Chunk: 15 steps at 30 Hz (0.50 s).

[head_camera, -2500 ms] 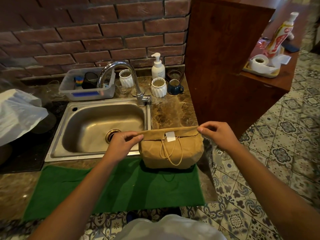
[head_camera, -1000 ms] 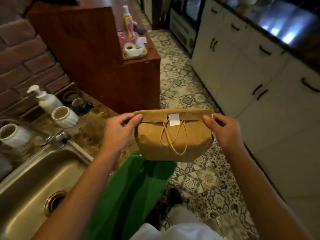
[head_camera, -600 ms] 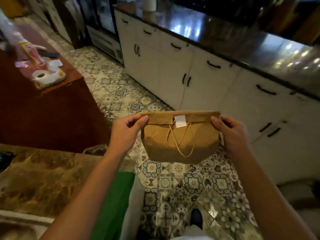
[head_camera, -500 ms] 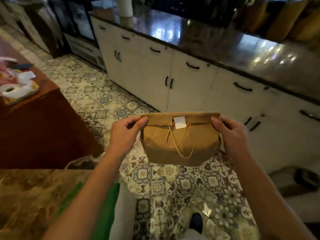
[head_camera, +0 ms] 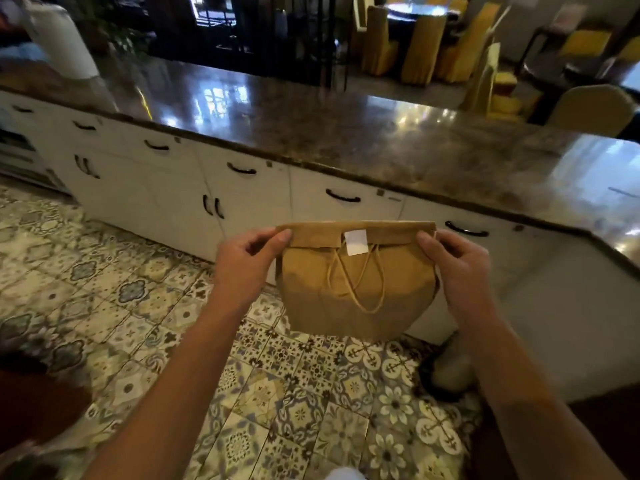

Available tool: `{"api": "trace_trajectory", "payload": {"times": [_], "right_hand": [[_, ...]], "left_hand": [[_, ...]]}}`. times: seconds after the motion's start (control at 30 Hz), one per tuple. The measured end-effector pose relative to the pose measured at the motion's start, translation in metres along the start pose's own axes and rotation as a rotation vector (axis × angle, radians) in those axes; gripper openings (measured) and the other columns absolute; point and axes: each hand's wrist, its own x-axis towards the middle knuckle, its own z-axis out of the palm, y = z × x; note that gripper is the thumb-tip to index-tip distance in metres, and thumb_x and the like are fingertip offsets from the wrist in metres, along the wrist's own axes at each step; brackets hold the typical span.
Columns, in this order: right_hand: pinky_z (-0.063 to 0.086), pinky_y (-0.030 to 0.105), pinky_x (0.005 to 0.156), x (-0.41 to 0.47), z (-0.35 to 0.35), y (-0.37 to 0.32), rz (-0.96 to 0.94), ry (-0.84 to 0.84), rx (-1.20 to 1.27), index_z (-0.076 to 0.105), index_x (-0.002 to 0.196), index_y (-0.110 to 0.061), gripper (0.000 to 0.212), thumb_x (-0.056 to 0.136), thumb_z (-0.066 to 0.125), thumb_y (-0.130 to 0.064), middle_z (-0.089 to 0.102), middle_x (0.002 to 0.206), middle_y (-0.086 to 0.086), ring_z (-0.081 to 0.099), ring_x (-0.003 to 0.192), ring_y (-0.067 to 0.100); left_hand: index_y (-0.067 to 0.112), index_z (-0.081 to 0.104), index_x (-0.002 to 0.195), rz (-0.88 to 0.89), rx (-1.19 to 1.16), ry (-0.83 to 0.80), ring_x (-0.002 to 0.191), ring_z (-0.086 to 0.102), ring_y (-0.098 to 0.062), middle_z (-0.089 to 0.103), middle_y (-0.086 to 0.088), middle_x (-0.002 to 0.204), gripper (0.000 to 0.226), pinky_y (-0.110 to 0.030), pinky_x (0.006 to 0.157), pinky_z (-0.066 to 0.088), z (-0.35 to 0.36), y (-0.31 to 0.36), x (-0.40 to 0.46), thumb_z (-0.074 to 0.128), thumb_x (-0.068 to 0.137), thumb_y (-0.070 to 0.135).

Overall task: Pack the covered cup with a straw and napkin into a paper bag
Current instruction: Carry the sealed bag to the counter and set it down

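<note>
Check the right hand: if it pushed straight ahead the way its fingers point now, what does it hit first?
The right hand pinches the paper bag at its folded top corner, fingers aimed up-left along the fold. Going on, it would press into the bag itself first. Beyond it stand the white cabinets; depth unclear.

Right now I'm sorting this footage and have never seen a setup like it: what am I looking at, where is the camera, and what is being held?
There is no machine here. A person wears one wide-angle camera on the head, looking forward and down, so you see their own bare arms. The left hand and right hand each pinch one end of the folded-over top of a brown paper bag, holding it in the air above the patterned tile floor. A white sticker seals the fold, and the cord handles hang down the front. Whatever is inside is hidden. Ahead runs a dark stone counter over white cabinets; the stretch nearest the bag looks bare.
</note>
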Motion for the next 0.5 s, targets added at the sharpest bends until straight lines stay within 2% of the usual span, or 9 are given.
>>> {"api": "trace_trajectory", "payload": {"times": [0.13,0.3,0.4,0.5], "right_hand": [[0.057,0.018,0.064,0.042,-0.035,0.016,-0.02,0.08,-0.008,0.08,0.099,-0.031,0.012,0.097,0.072,-0.039,0.078,0.089,-0.005,0.073,0.08,0.008],[0.06,0.022,0.067,0.096,-0.059,0.04,-0.014,0.204,-0.063,0.08,0.098,-0.036,0.014,0.095,0.072,-0.047,0.079,0.09,-0.007,0.075,0.082,0.01],[0.062,0.026,0.069,0.136,-0.068,0.054,0.0,0.267,-0.068,0.081,0.096,-0.037,0.016,0.093,0.072,-0.05,0.079,0.089,-0.007,0.075,0.082,0.01],[0.059,0.021,0.065,0.181,-0.072,0.062,-0.004,0.302,-0.057,0.081,0.094,-0.037,0.011,0.094,0.073,-0.044,0.079,0.087,-0.007,0.074,0.078,0.007]], "left_hand": [[0.038,0.079,0.087,0.018,0.019,-0.057,0.078,0.072,0.003,0.079,0.015,0.083,0.007,-0.01,0.067,0.052,0.054,-0.002,0.044,0.077,0.089,0.031],[0.047,0.074,0.082,0.027,0.037,-0.132,0.08,0.07,0.008,0.076,0.026,0.082,0.014,-0.005,0.065,0.049,0.115,-0.013,0.11,0.077,0.088,0.035],[0.06,0.074,0.079,0.055,0.033,-0.189,0.079,0.07,0.009,0.075,0.028,0.081,0.023,-0.005,0.064,0.049,0.148,-0.023,0.157,0.077,0.087,0.038],[0.059,0.075,0.084,0.087,0.01,-0.215,0.079,0.072,0.003,0.077,0.022,0.083,0.008,-0.008,0.065,0.051,0.177,-0.033,0.212,0.075,0.082,0.051]]}}
